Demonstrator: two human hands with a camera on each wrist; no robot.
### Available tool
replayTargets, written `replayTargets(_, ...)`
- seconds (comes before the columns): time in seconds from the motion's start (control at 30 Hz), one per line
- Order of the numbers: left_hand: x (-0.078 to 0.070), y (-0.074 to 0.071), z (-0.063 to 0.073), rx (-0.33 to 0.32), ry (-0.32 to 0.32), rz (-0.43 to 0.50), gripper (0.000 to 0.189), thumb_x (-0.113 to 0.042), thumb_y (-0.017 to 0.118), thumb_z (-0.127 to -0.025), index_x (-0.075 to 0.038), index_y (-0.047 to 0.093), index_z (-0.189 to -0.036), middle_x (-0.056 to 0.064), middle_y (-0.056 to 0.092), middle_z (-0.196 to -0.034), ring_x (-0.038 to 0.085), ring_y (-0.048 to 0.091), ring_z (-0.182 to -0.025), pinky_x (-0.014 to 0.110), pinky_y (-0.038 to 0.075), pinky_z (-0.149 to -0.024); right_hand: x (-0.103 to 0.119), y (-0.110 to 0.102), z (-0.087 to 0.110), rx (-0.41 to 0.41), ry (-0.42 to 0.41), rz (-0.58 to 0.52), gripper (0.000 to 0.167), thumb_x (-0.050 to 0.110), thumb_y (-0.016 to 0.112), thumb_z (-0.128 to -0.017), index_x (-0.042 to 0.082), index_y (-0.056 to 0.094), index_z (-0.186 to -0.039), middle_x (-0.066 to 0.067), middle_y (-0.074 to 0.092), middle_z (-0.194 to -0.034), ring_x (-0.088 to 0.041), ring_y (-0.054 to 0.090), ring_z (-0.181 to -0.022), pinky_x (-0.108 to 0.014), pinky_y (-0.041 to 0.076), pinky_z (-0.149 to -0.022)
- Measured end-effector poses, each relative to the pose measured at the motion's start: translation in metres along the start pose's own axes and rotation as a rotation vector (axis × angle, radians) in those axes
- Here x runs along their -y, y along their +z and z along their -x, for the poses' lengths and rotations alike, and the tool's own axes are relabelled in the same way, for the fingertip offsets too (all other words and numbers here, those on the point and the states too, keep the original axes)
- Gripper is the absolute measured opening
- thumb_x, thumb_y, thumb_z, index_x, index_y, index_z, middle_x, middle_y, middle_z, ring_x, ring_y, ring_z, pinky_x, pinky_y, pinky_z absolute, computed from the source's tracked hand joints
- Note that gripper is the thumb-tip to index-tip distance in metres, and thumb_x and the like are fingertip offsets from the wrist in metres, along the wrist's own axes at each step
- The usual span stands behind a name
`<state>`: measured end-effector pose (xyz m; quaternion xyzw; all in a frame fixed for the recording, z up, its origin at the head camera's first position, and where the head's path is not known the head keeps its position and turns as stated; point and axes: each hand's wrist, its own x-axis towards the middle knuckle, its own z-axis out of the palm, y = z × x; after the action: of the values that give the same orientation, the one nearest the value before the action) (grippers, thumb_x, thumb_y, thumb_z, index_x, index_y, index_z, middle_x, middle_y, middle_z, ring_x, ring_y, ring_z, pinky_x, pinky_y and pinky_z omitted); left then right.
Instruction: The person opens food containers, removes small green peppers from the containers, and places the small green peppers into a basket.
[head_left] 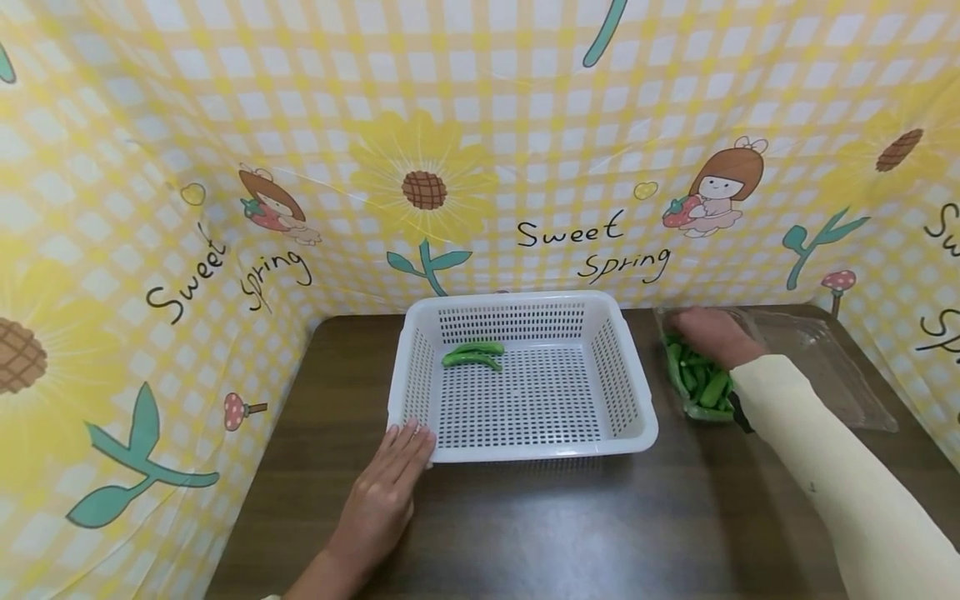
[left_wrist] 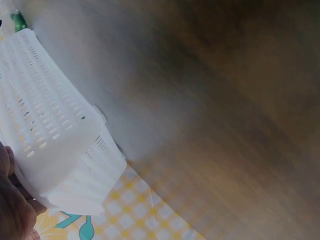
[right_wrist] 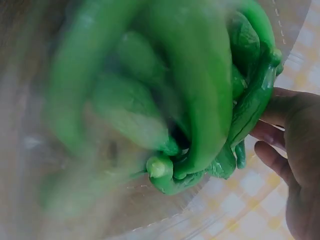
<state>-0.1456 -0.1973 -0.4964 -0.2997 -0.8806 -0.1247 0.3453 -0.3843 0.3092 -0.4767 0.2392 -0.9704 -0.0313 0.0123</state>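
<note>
A white perforated plastic basket [head_left: 517, 454] stands mid-table, with a few green peppers [head_left: 472, 354] lying inside at its back left. My left hand [head_left: 386, 487] holds the near left corner of its rim, fingers laid over the edge. In the left wrist view, part of that hand [left_wrist: 17, 205] shows against the basket's outer wall. Over a clear plastic tray heaped with green peppers [head_left: 701, 379] is my right hand [head_left: 708, 333]. The right wrist view shows its fingers [right_wrist: 270, 135] at the side of a pepper [right_wrist: 254, 97], some fingertips hidden behind it, the lower digit apart.
A clear plastic lid [head_left: 817, 358] lies opened out to the right of the pepper tray. Yellow checked cloth [head_left: 487, 83] with printed flowers hangs behind and beside the brown wooden table [head_left: 525, 533].
</note>
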Motion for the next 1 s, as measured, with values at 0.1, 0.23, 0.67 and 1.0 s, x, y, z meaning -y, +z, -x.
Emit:
replayTargets(0.1,0.000,0.000,0.000,-0.007,0.002,0.001,0.046,-0.015,0.030,-0.113,0.006,0.071,-0.121,0.023,0.072,-0.124,0.038,0.069,-0.119,0.053,0.055,-0.106,-0.001,0.001,-0.001,0.022,-0.009,0.011,0.015,-0.005,0.067,-0.090,0.009,0.070,-0.086,-0.010,0.070,-0.082,-0.022,0.057,-0.066,-0.042,0.050,-0.057)
replayTargets(0.23,0.000,0.000,-0.001,-0.015,0.007,0.004,0.045,-0.015,0.031,-0.113,0.006,0.071,-0.121,0.023,0.072,-0.124,0.038,0.070,-0.119,0.053,0.055,-0.106,-0.001,-0.001,-0.001,0.031,-0.011,0.018,0.018,-0.007,0.070,-0.087,0.010,0.073,-0.087,-0.009,0.073,-0.083,-0.020,0.059,-0.065,-0.041,0.051,-0.056)
replayTargets(0.67,-0.001,0.000,0.001,0.020,-0.017,0.000,0.049,-0.018,0.029,-0.114,0.005,0.071,-0.122,0.022,0.072,-0.125,0.037,0.069,-0.119,0.053,0.056,-0.105,0.001,-0.028,0.004,0.001,0.030,-0.034,0.018,-0.002,0.081,-0.083,0.005,0.075,-0.098,-0.012,0.069,-0.094,-0.031,0.070,-0.085,-0.049,0.061,-0.069)
replayTargets(1.0,-0.001,0.002,0.002,0.017,-0.040,0.020,0.049,-0.018,0.028,-0.114,0.005,0.070,-0.123,0.022,0.071,-0.126,0.037,0.068,-0.121,0.054,0.054,-0.107,0.011,-0.059,0.007,-0.120,0.114,-0.220,0.018,0.001,0.067,-0.096,-0.004,0.067,-0.114,-0.020,0.066,-0.107,-0.035,0.065,-0.097,-0.054,0.057,-0.081)
